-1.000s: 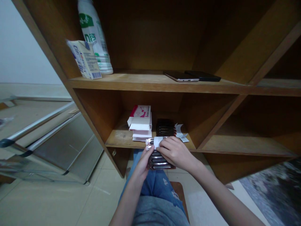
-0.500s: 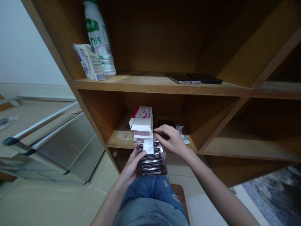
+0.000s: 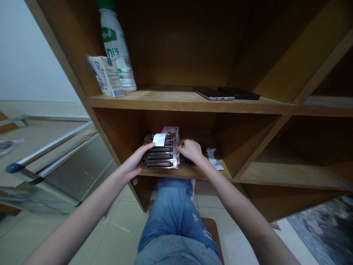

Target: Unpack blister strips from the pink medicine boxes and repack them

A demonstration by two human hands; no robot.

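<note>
- At twelve o'clock on the lower shelf (image 3: 190, 172), blister packs (image 3: 160, 154) stood before a white-and-pink carton (image 3: 170, 130).
- The left hand (image 3: 135, 161) and the right hand (image 3: 190, 150) pressed their ends, each grip half-open.
- Slackening could topple them.

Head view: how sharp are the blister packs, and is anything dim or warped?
Head view: blister packs fairly sharp, shelf interior dim, wide lens slanting the shelves, rug at lower right blurred.

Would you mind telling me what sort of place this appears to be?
Probably a room in a home: a wooden shelf unit holds a plastic bottle and a phone, above a tiled floor.
</note>
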